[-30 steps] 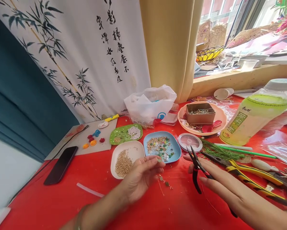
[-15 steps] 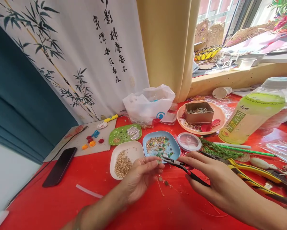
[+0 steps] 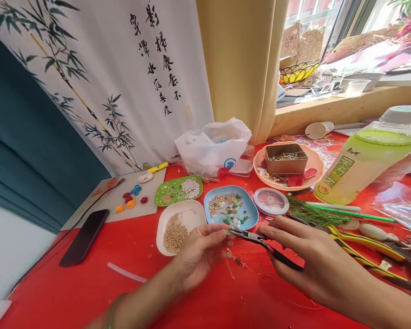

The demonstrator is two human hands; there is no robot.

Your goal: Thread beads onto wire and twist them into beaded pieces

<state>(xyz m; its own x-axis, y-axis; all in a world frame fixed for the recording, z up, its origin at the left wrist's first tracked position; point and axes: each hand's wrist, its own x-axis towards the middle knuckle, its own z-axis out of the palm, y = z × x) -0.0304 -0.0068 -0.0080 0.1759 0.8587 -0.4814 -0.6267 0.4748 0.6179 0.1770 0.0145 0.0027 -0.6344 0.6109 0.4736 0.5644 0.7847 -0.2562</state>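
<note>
Here the left hand (image 3: 198, 253) pinched a tiny bead piece (image 3: 226, 232) just in front of the blue dish (image 3: 249, 201), and the right hand (image 3: 304, 249) gripped the small pliers (image 3: 260, 240), tips at that piece, so I think a slow, steady squeeze suited best.

Red worktop (image 3: 140, 256), pretty cluttered. Phone (image 3: 84, 237) at 9 o'clock, white strip (image 3: 125, 273) at 7. Centre: white dish (image 3: 194, 211) w/ gold beads, touching the blue dish (image 3: 254, 214) w/ mixed beads on its 3 o'clock side. Green dish (image 3: 160, 197) at 11, cardboard sheet (image 3: 105, 205) at 10. Plastic bag (image 3: 214, 146) at 12. Pink plate (image 3: 315, 162) at 1, clear spool (image 3: 271, 201) btwn it & blue dish. Bottle (image 3: 363, 160) on its side at 2. Green wires (image 3: 311, 214) & yellow-handled pliers (image 3: 366, 249) at 3. Bead strand (image 3: 237, 261) lies near 6.
</note>
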